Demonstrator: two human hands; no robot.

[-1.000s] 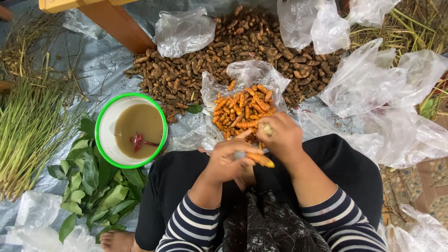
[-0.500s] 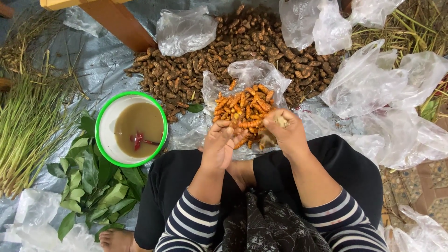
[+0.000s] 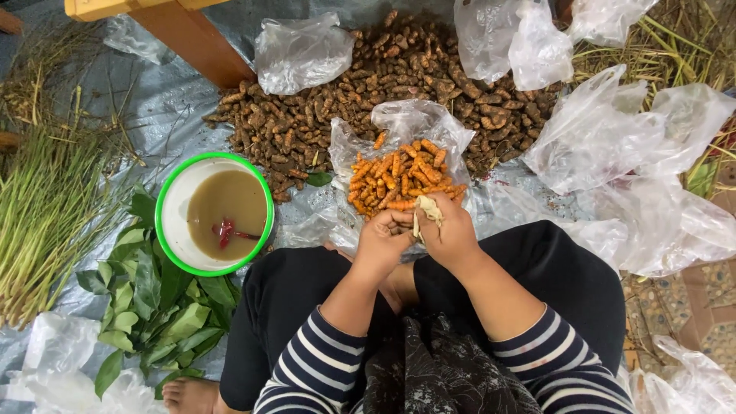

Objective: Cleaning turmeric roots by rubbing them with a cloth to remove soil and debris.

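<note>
Orange peeled roots [image 3: 402,180] fill only a small clear bag [image 3: 406,126] at twelve o'clock from the hands, while the brown unpeeled heap [image 3: 383,84] beyond it is far larger, so most of the peeling looks undone. Left hand [image 3: 383,239] and right hand [image 3: 447,230] are pressed together, closed around a pale scrap of peel [image 3: 427,211]. A green-rimmed bowl [image 3: 170,199] of murky water sits at nine o'clock.
</note>
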